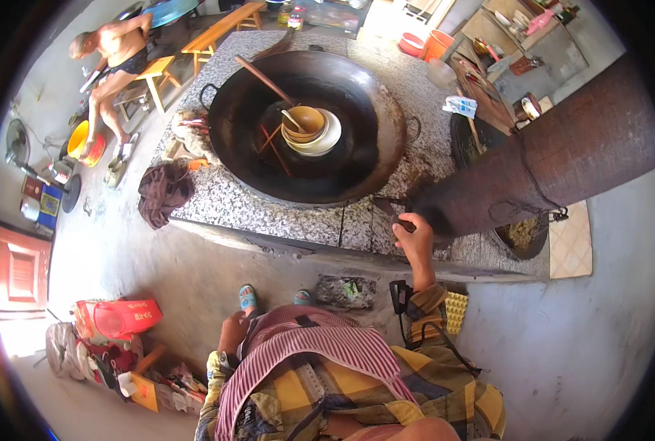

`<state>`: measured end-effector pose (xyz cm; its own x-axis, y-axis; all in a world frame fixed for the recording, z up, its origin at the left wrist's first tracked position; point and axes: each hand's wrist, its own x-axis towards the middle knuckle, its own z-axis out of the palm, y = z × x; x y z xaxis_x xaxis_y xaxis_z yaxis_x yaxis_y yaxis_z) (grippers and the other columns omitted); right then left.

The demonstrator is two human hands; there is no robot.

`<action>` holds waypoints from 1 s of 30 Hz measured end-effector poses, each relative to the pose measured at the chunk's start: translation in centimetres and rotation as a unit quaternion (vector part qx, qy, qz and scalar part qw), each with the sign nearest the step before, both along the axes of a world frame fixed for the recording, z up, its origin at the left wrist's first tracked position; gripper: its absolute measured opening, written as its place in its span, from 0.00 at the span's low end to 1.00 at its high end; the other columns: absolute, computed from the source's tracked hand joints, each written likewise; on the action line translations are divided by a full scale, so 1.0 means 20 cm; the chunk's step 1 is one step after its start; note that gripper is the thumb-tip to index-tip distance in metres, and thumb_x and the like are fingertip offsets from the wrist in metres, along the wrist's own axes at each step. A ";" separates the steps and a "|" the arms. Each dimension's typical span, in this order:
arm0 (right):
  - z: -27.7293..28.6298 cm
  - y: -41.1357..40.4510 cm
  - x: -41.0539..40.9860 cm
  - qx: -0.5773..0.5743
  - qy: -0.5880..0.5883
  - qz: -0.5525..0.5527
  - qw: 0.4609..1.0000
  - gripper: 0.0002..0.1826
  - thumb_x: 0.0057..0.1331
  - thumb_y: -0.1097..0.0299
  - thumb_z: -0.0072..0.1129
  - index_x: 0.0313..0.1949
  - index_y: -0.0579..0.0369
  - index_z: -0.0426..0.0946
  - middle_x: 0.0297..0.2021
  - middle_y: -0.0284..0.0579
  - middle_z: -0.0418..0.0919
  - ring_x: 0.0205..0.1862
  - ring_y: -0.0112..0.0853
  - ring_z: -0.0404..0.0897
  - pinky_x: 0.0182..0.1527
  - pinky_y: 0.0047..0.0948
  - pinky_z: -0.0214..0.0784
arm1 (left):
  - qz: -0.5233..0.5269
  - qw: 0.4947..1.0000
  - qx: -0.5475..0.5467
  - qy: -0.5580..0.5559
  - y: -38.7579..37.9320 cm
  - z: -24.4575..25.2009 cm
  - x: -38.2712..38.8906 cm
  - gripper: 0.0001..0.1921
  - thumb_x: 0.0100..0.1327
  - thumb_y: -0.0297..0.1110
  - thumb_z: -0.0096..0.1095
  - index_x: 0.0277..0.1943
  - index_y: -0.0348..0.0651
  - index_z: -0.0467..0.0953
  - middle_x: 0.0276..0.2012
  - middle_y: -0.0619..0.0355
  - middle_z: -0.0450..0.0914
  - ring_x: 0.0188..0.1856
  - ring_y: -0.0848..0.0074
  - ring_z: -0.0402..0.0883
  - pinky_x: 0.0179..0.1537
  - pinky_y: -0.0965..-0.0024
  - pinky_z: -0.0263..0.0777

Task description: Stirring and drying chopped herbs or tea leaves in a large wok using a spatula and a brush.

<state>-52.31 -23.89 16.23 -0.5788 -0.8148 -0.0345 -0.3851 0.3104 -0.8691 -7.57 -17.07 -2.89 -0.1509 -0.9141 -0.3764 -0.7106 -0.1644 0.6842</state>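
My right hand (417, 238) is at the front edge of the speckled stove top, its fingers closed around the dark end of a thin, flat tool (387, 208) near the base of the stovepipe. My left hand (233, 332) hangs beside the striped apron (333, 344); whether it holds anything cannot be told. A large iron wok (327, 182) is set into the stove. Inside it are stacked bowls (327, 135) with a spoon in the top one, crossed chopsticks (275, 149) and a long wooden handle (266, 81) leaning on the rim.
A thick rusty stovepipe (553, 149) slants across the right side, over a second wok (526, 242) with food remains. A dark cloth (164, 193) hangs over the stove's left corner. A person (120, 49) sits on a wooden bench at upper left. Bags (120, 318) lie at lower left.
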 end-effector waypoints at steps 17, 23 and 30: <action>0.14 -0.31 -0.13 0.307 0.297 0.245 0.870 0.16 0.49 0.66 0.58 0.39 0.49 0.79 0.38 0.51 0.78 0.43 0.44 0.76 0.47 0.35 0.68 | -0.090 0.995 0.026 0.014 -0.28 0.07 0.11 0.18 0.55 0.39 0.53 0.45 0.37 0.74 0.33 0.41 0.78 0.37 0.51 0.78 0.40 0.58 0.71; 0.29 -0.32 -0.03 0.356 0.330 0.310 0.818 0.16 0.48 0.68 0.59 0.39 0.52 0.79 0.34 0.49 0.80 0.37 0.40 0.79 0.42 0.33 0.70 | -0.012 1.000 0.000 0.009 -0.28 0.11 0.19 0.18 0.56 0.38 0.53 0.45 0.35 0.75 0.35 0.39 0.78 0.40 0.53 0.78 0.41 0.62 0.72; 0.30 -0.51 -0.02 0.389 0.178 0.227 0.875 0.08 0.46 0.68 0.57 0.26 0.58 0.78 0.22 0.49 0.78 0.24 0.41 0.78 0.30 0.38 0.67 | -0.017 1.000 -0.012 -0.010 -0.34 0.10 0.25 0.18 0.54 0.37 0.54 0.45 0.35 0.75 0.36 0.40 0.78 0.41 0.53 0.78 0.43 0.61 0.71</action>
<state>-52.77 -34.01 22.32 -0.2892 -0.7737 -0.5637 -0.8256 0.4997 -0.2622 -2.54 -23.94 -0.89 -0.1739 -0.9178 -0.3569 -0.7294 -0.1235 0.6729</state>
